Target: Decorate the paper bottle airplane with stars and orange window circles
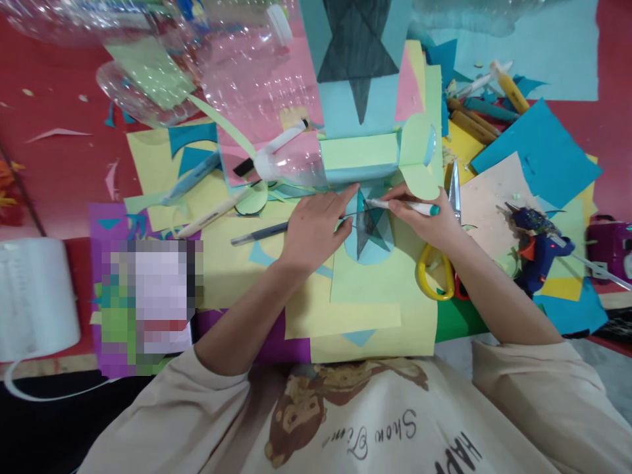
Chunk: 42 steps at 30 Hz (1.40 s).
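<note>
My right hand is closed around a white marker with a green end, its tip at a star drawing. That drawing is a small rounded light-blue paper with a dark-shaded star, partly green near the marker tip. It lies on a pale green sheet. My left hand rests over the drawing's left side, fingers stretched out. A dark grey marker runs under my left palm; whether the hand grips it is hidden. Just beyond both hands lies a clear plastic bottle wrapped in green and blue paper.
Yellow-handled scissors lie beside my right forearm, with a blue glue gun farther right. Several markers and paper scraps lie at the back right. Clear plastic bottles stand at the back left. A white appliance is far left.
</note>
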Each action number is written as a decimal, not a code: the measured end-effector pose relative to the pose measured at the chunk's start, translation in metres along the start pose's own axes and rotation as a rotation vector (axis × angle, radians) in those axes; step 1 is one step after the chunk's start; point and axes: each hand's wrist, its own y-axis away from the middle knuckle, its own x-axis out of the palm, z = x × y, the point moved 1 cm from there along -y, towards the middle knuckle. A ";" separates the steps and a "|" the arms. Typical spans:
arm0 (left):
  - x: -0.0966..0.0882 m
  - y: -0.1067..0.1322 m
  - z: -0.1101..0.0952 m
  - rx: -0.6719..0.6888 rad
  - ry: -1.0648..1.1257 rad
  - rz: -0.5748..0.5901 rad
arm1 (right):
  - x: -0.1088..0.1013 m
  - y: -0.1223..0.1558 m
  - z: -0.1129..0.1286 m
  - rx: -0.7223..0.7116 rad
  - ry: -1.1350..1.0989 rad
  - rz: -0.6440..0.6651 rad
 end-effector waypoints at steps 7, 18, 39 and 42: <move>0.000 0.001 0.000 0.008 -0.008 -0.013 | -0.001 0.001 0.003 0.003 0.006 0.004; 0.001 0.000 0.000 0.021 -0.015 -0.011 | -0.003 -0.001 0.005 0.030 0.024 0.013; 0.002 0.000 0.001 0.031 -0.029 -0.032 | -0.002 0.000 0.003 0.024 0.011 0.008; 0.002 0.001 0.001 0.022 -0.027 -0.038 | -0.002 0.000 0.002 0.026 0.017 0.016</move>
